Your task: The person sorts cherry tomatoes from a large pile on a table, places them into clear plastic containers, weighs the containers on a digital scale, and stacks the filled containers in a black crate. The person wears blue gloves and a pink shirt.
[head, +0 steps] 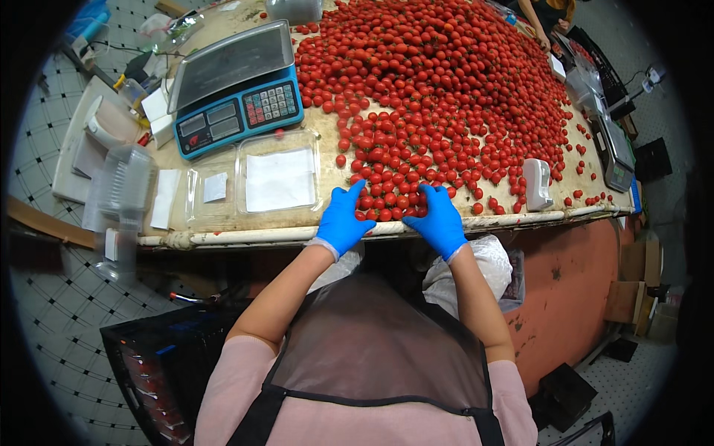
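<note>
My left hand (345, 217) and my right hand (437, 216), both in blue gloves, rest at the table's front edge with fingers and thumbs apart. Between them lies a cluster of red cherry tomatoes (390, 200), flanked by the hands but not gripped. These tomatoes run on into a large heap (429, 61) that rises towards the back. Left of my left hand sits a clear plastic clamshell box (319, 173), its lid laid open, with a white paper pad (280, 179) in one half and a smaller white slip (215, 187) in the other.
A blue digital scale (239, 114) with a metal pan stands behind the box. Stacked clear containers (125, 178) are at the left. A white tape dispenser (537, 184) and another scale (613, 150) stand to the right. Another person's arm (534, 22) reaches in at the far right.
</note>
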Action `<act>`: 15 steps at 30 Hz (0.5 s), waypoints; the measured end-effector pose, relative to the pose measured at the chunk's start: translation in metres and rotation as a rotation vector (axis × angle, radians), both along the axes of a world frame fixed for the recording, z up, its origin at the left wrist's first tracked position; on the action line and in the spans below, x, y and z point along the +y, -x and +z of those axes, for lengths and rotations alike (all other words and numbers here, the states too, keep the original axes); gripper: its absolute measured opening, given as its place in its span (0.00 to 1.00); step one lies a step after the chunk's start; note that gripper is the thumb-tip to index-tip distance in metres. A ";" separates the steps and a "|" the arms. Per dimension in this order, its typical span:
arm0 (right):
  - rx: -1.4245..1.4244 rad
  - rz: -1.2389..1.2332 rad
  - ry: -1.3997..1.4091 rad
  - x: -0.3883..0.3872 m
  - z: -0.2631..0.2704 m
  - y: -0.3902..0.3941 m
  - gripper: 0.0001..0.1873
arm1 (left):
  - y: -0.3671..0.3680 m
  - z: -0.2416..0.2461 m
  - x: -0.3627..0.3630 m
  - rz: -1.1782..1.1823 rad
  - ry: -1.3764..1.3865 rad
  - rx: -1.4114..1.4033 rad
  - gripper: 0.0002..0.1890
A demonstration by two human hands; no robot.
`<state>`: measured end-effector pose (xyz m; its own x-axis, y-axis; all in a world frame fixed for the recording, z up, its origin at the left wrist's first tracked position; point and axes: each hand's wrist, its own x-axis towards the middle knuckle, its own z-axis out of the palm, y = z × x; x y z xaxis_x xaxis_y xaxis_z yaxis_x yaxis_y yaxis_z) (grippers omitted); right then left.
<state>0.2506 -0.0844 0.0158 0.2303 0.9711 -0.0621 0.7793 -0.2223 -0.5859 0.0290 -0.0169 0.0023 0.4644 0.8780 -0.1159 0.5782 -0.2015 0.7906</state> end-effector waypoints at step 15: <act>0.537 0.017 -0.122 0.040 -0.020 0.020 0.43 | -0.044 -0.027 0.023 0.071 0.289 -0.580 0.39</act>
<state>0.2302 -0.0445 -0.0043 0.1813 0.9820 -0.0532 0.3664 -0.1177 -0.9230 0.0732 0.0061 -0.0243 0.4643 0.8800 -0.1003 0.0458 0.0892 0.9950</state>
